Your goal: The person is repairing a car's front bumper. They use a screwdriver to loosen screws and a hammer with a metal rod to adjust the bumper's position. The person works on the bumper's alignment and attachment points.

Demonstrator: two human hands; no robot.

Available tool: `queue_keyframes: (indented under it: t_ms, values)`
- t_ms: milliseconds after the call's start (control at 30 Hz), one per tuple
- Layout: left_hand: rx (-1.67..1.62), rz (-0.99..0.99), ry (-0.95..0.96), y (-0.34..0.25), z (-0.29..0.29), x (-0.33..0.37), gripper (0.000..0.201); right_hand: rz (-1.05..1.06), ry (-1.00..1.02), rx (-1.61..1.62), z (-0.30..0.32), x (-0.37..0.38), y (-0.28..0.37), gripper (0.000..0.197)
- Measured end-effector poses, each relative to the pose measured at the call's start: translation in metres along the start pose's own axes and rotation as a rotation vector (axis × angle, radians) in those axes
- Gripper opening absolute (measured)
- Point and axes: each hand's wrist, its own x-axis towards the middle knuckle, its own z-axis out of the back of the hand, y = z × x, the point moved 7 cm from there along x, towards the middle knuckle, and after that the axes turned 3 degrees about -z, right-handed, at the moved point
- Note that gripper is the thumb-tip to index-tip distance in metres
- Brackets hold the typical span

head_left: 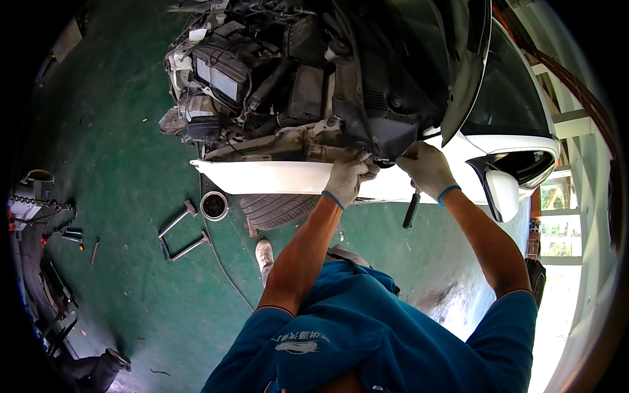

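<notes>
Nearest is the worker's soft blue short-sleeved shirt (426,340), its cloth falling in loose folds. Two bare forearms reach away from it to the side of a white car whose front points left.

Both hands wear pale knitted gloves with blue cuffs. They are apart, with a small gap between them, at the far edge of the glossy white fender (268,178), toward its right end. The left hand (352,175) has curled fingers at that edge; what they grip, if anything, cannot be told. The right hand (426,169) looks closed on a black-handled tool (411,211), whose slim handle juts toward the near side; its working end is hidden.

The step in hand seems to be close fingertip work along this seam. The next move probably calls for steady fingers in a tight space and care around the smooth paint.

Beyond the fender lies the engine bay (304,95), a dusty tangle of dark plastic boxes and hoses. On the near side of the fender sits a grooved rubber tyre (278,209). Left of it, on the scuffed green floor (131,275), stands a round container (214,219) with dark contents.
</notes>
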Motion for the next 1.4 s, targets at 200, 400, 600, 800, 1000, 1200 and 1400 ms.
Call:
queue_keyframes:
  t_ms: [200, 400, 600, 800, 1000, 1200, 1400]
  values:
    - [-0.006, 0.002, 0.009, -0.001, -0.007, -0.001, 0.046, 0.835, -0.213, -0.875, -0.01, -0.021, 0.018, 0.025]
    - [-0.043, 0.005, 0.05, -0.001, -0.013, -0.005, 0.043, 0.484, -0.194, -0.489, 0.001, 0.005, 0.009, 0.03]
    - [-0.02, 0.003, 0.002, -0.002, -0.004, -0.001, 0.042, 0.564, -0.165, -0.64, -0.003, -0.012, 0.025, 0.017]
    - [-0.022, -0.013, 0.071, 0.005, -0.003, 0.001, 0.046, 0.735, -0.114, -0.875, -0.01, -0.016, 0.022, 0.017]
    - [0.022, 0.032, -0.021, 0.002, -0.004, -0.002, 0.045, -0.066, 0.178, 0.142, -0.011, 0.012, -0.015, 0.022]
    - [0.002, -0.009, 0.032, 0.001, -0.007, -0.002, 0.048, -0.117, 0.095, 0.722, -0.02, -0.023, -0.029, 0.033]
    - [0.014, 0.045, -0.021, 0.004, -0.004, 0.0, 0.046, 0.359, 0.138, -0.334, 0.0, -0.013, -0.01, 0.043]
